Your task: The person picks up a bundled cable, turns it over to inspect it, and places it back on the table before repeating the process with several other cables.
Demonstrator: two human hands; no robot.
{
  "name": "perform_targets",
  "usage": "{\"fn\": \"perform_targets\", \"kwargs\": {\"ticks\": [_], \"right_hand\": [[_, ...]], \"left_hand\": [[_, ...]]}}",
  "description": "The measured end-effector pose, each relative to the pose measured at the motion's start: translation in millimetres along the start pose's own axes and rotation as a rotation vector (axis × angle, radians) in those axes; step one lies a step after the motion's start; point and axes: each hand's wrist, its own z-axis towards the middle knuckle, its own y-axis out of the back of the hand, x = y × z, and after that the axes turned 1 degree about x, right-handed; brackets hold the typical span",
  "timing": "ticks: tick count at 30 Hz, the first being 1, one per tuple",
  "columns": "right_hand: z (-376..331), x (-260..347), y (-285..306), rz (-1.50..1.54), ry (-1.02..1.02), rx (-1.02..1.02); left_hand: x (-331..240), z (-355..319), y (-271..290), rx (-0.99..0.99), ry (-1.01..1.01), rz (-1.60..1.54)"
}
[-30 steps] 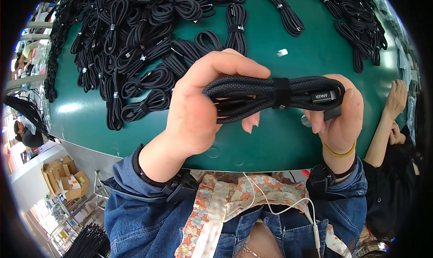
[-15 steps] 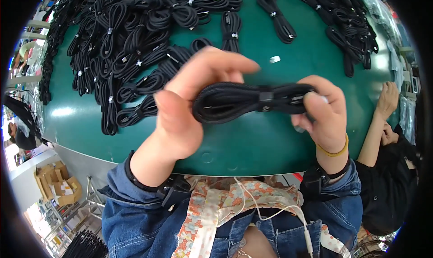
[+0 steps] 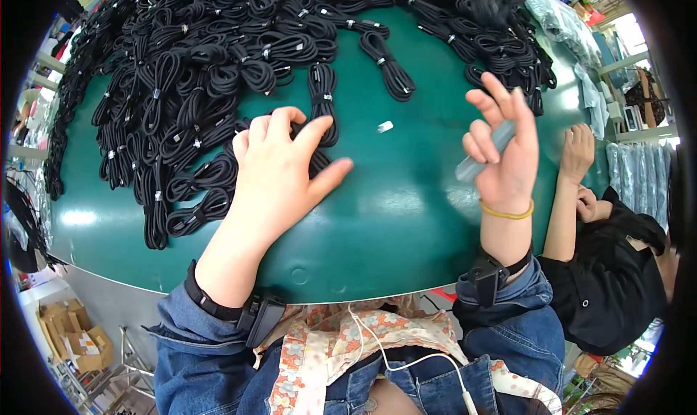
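My left hand point(image 3: 279, 164) reaches over the near edge of the cable pile, thumb and forefinger apart. Dark loops of a coiled black cable point(image 3: 317, 161) show partly beneath it; whether the fingertips touch it is hidden. Raised above the table on the right, my right hand point(image 3: 508, 150) has its lower fingers curled round a flat grey-blue bar-shaped object point(image 3: 475, 164), while the forefinger points up. Just beyond my left hand lies a coiled black cable point(image 3: 321, 88) with a light band. Another tied cable point(image 3: 388, 66) lies farther out, apart from the pile.
Many tied black cables point(image 3: 189, 74) cover the far and left parts of the green table point(image 3: 392, 233). A small white piece point(image 3: 385, 127) lies mid-table. At the right, a co-worker's hand point(image 3: 577, 153) rests at the table edge. Cardboard boxes point(image 3: 76, 335) stand below left.
The coiled cable held between both hands has left them. My left hand has turned palm down over the pile; my right hand has risen, showing the grey bar. The view has shifted.
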Motion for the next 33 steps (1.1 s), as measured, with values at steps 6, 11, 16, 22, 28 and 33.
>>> {"fn": "perform_targets", "kwargs": {"ticks": [6, 11, 16, 22, 28, 33], "right_hand": [[-6.1, -31.7, -4.1, -0.163, -0.093, 0.060], [-12.5, -49.0, -4.6, -0.322, -0.194, 0.211], [-15.5, -47.7, -3.6, -0.372, -0.131, 0.261], [-27.0, -49.4, -15.8, -0.371, 0.035, 0.429], [-26.8, -35.8, -6.0, -0.263, 0.004, 0.401], [-29.9, -36.6, -9.1, -0.103, 0.005, 0.307]], "left_hand": [[-7.8, -4.3, 13.0, 0.180, -0.044, 0.078], [4.4, 0.3, 16.2, 0.066, -0.243, 0.094], [18.4, -7.9, 15.2, -0.192, 0.035, -0.419], [7.4, -13.6, 9.4, -0.213, 0.232, -1.690], [-6.1, -9.5, 11.7, -0.049, 0.266, -1.891], [-11.5, -10.3, 11.2, -0.011, 0.075, -1.745]]}}
